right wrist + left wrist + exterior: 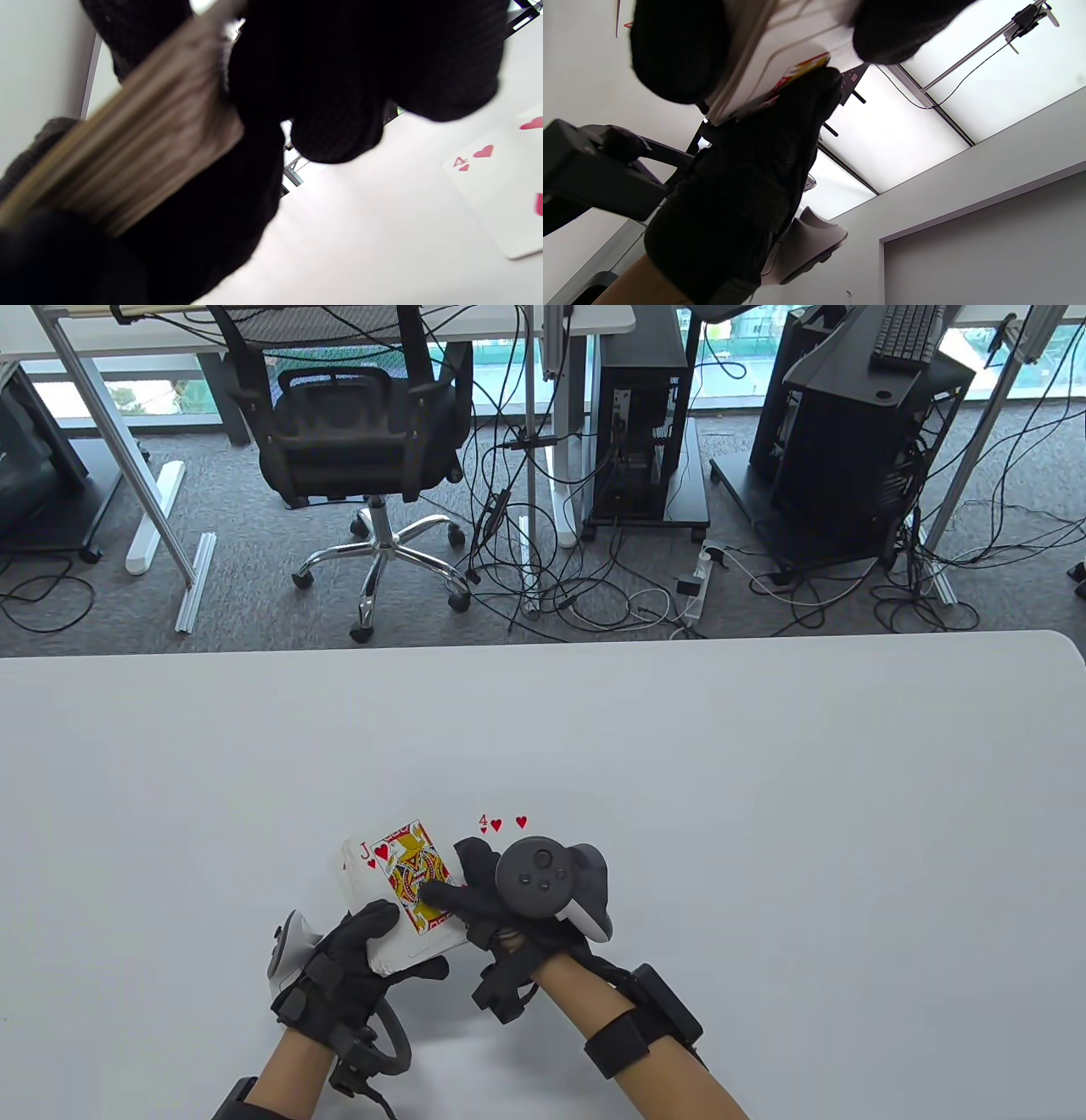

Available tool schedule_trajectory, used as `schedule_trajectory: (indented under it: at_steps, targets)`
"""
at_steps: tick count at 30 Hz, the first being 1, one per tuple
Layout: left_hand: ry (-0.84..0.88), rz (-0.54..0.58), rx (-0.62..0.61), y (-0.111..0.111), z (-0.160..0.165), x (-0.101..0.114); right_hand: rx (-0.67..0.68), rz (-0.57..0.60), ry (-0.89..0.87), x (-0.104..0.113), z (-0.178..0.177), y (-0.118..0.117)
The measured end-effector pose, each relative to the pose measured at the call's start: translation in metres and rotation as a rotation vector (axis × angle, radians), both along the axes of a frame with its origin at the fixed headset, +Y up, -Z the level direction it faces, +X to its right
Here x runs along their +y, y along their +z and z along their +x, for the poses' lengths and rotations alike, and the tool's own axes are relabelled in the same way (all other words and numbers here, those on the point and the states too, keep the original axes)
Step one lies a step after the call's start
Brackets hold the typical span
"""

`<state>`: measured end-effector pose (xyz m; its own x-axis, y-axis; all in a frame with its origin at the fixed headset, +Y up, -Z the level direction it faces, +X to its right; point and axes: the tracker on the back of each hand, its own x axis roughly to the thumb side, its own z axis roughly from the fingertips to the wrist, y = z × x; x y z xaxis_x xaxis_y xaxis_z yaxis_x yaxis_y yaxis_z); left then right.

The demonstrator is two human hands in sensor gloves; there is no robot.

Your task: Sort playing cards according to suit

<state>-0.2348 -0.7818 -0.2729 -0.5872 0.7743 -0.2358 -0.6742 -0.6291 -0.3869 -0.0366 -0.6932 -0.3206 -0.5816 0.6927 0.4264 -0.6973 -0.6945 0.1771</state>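
Left hand (356, 963): curled round a deck of cards (399, 899), thumb along the near left edge of the top card, fingers wrapped under and up the right side. The deck sits face up in the palm, raised off the table (764, 780). In the left wrist view the stacked card edges (780, 55) run between two gloved fingertips at the top of the frame.

Jack of hearts (411, 869): top card of the deck, face up, its "J" and heart index at the far left corner relative to the holding palm.

Right hand (501, 903): reaches across from the right, thumb tip pressed on the face of the jack near its lower right part, other fingers at the deck's right edge, where they appear to go beneath it. The thumb presses on the card; whether the fingers close a pinch from underneath, the views do not settle. The right wrist view shows the thick deck edge (140, 144) just left of the dark fingers (335, 106), blurred.

Four of hearts (502, 823): lies flat and face up on the table, just beyond the right hand, apart from the deck; only its far edge with the "4" and two hearts clears the tracker (551, 882). In the right wrist view its corner (496, 190) lies to the right of the fingers, not touched.
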Motion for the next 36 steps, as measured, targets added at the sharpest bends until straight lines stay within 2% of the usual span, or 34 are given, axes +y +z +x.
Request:
schedule_trajectory:
  at_steps: [2,6,8,10,12,15,17,19,23,28,31,36]
  targets:
    - [-0.018,0.012,0.011,-0.001,-0.002,0.001,-0.008,-0.015,0.033,0.002,0.003,-0.004]
    - [-0.009,0.015,0.029,-0.001,-0.004,0.003,-0.076,-0.084,-0.017,0.006,0.022,-0.022]
    - [-0.012,0.021,0.029,-0.001,-0.004,0.005,-0.08,-0.187,-0.1,0.003,0.034,-0.035]
    - [-0.008,0.022,0.038,-0.001,-0.005,0.006,-0.129,-0.298,-0.218,-0.003,0.048,-0.046]
    - [0.017,0.02,0.049,-0.002,-0.009,0.006,-0.184,-0.334,-0.308,-0.012,0.06,-0.055]
    - [0.037,0.045,0.07,-0.005,-0.017,0.01,-0.257,-0.4,-0.371,-0.036,0.07,-0.066]
    - [0.041,0.056,0.089,-0.006,-0.022,0.012,-0.33,-0.403,-0.287,-0.051,0.072,-0.068]
    - [0.048,0.058,0.103,-0.006,-0.026,0.013,-0.412,-0.368,-0.105,-0.065,0.067,-0.07]
    - [0.057,0.054,0.105,-0.006,-0.026,0.013,-0.447,-0.293,0.257,-0.073,0.052,-0.074]
    - [0.051,0.045,0.086,-0.006,-0.024,0.011,-0.414,-0.151,0.724,-0.071,0.024,-0.076]
    - [0.046,0.034,0.087,-0.006,-0.023,0.01,-0.387,-0.114,0.952,-0.075,0.01,-0.076]
    - [0.048,0.034,0.081,-0.006,-0.024,0.01,-0.331,-0.055,1.124,-0.08,-0.001,-0.075]
